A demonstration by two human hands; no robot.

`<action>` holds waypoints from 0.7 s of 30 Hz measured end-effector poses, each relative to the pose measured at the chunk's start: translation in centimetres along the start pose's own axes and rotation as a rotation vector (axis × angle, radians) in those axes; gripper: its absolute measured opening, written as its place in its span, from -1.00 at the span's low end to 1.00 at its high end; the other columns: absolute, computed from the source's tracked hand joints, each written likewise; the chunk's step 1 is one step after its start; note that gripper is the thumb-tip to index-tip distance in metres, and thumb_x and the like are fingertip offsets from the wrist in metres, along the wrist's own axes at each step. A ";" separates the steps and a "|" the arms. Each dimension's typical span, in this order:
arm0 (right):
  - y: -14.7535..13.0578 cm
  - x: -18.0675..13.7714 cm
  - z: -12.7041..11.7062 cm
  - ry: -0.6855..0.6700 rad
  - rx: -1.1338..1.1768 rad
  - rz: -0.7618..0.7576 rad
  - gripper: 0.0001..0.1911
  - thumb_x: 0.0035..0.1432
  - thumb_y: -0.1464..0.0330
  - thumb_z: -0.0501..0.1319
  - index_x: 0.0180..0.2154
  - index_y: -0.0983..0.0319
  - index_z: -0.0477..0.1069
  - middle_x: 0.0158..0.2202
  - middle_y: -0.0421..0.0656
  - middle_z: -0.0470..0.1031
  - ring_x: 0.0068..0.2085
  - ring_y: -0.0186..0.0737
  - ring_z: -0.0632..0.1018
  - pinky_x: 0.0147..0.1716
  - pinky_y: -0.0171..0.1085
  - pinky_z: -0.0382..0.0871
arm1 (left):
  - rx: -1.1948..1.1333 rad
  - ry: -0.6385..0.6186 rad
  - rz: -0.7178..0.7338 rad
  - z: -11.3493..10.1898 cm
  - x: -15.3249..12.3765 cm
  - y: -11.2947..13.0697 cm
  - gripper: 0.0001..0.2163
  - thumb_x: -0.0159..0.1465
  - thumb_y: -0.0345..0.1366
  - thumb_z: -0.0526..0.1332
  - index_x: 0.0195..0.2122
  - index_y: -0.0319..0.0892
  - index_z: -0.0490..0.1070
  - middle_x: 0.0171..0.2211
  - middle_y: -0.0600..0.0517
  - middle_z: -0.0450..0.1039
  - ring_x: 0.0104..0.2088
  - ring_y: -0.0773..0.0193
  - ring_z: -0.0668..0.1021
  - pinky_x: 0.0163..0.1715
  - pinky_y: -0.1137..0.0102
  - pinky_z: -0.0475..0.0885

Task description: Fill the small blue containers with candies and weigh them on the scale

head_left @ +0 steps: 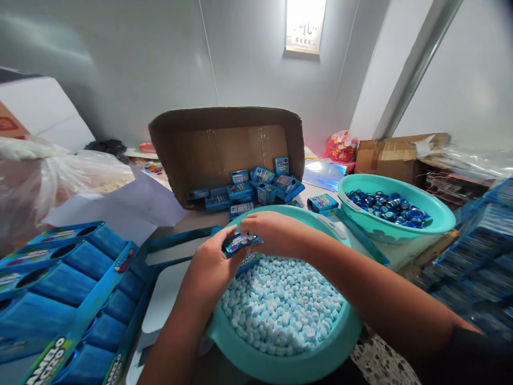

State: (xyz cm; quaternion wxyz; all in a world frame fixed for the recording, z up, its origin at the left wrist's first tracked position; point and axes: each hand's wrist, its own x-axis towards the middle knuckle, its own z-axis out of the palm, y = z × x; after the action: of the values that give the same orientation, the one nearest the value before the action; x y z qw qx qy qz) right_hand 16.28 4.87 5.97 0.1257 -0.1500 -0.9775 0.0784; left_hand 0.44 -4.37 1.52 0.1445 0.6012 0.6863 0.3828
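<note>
My left hand [210, 267] and my right hand [276, 232] meet over a teal basin [280, 363] heaped with small pale blue and white candies [280, 307]. Together they hold a small blue candy box [240, 245] just above the candies. The left hand grips its left end. My right hand covers its right end, fingers at the opening. A little white shows at the box's top.
Behind, an open cardboard carton [224, 149] lies on its side with several blue boxes [256, 187] spilling out. A second teal basin [396, 214] at the right holds blue caps. Blue display trays [72, 299] fill the left; stacked blue trays [476, 262] stand at right.
</note>
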 end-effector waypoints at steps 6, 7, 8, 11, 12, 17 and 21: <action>0.6 -0.1 0.0 0.033 0.092 0.007 -0.78 0.04 0.44 0.42 -0.29 0.31 0.42 -0.33 -0.19 0.46 -0.35 -0.31 0.39 -0.40 -0.32 0.20 | 0.020 -0.020 0.035 0.1 -0.1 -0.2 -0.49 0.19 0.01 0.25 0.09 -0.18 0.44 -0.01 -0.11 0.56 -0.04 -0.01 0.58 0.01 0.15 0.46; 0.7 -0.1 0.1 0.028 0.107 0.004 -0.78 0.03 0.45 0.42 -0.30 0.30 0.41 -0.35 -0.21 0.44 -0.36 -0.31 0.38 -0.41 -0.32 0.19 | 0.015 -0.025 0.032 0.1 -0.1 -0.2 -0.49 0.18 0.00 0.26 0.09 -0.18 0.44 -0.01 -0.10 0.55 -0.04 0.00 0.58 0.01 0.16 0.45; 0.8 -0.1 0.1 0.021 0.123 -0.002 -0.77 0.02 0.45 0.42 -0.30 0.30 0.41 -0.36 -0.22 0.44 -0.37 -0.32 0.38 -0.41 -0.33 0.19 | 0.005 -0.031 0.029 0.1 -0.1 -0.1 -0.49 0.18 -0.01 0.27 0.08 -0.17 0.44 -0.01 -0.09 0.55 -0.04 0.01 0.58 0.01 0.17 0.45; 0.9 -0.1 0.3 0.004 0.165 -0.043 -0.77 0.01 0.48 0.39 -0.27 0.29 0.41 -0.35 -0.22 0.45 -0.36 -0.32 0.40 -0.40 -0.35 0.22 | -0.039 -0.053 0.035 -0.1 -0.2 0.2 -0.53 0.17 -0.06 0.29 0.08 -0.13 0.44 -0.01 -0.04 0.55 -0.03 0.04 0.57 0.00 0.21 0.45; 0.9 -0.1 0.3 -0.005 0.169 -0.054 -0.77 0.01 0.49 0.38 -0.26 0.28 0.42 -0.34 -0.22 0.45 -0.36 -0.32 0.40 -0.39 -0.36 0.23 | -0.048 -0.064 0.046 -0.2 -0.2 0.4 -0.54 0.16 -0.09 0.29 0.08 -0.11 0.44 -0.01 -0.03 0.55 -0.03 0.05 0.57 -0.01 0.22 0.45; 0.5 0.0 0.0 -0.067 0.165 -0.088 -0.76 0.03 0.47 0.37 -0.20 0.30 0.47 -0.29 -0.17 0.48 -0.31 -0.29 0.44 -0.34 -0.35 0.27 | -0.072 -0.118 0.103 -0.5 -0.4 0.7 -0.59 0.17 -0.14 0.27 0.05 -0.09 0.45 -0.03 -0.01 0.56 -0.05 0.06 0.58 -0.06 0.26 0.45; 1.0 0.1 0.3 -0.057 0.186 -0.066 -0.79 0.06 0.41 0.38 -0.21 0.29 0.51 -0.32 -0.17 0.47 -0.33 -0.28 0.44 -0.35 -0.34 0.27 | -0.068 -0.187 0.150 -0.6 -0.3 0.6 -0.63 0.18 -0.21 0.26 0.03 -0.07 0.47 -0.06 0.01 0.56 -0.08 0.09 0.58 -0.13 0.30 0.46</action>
State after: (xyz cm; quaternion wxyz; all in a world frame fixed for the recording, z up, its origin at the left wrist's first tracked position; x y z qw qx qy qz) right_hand 16.38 5.80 5.52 0.1136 -0.1030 -0.9736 0.1688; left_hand 0.54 -4.91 2.27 0.1991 0.6788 0.6095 0.3579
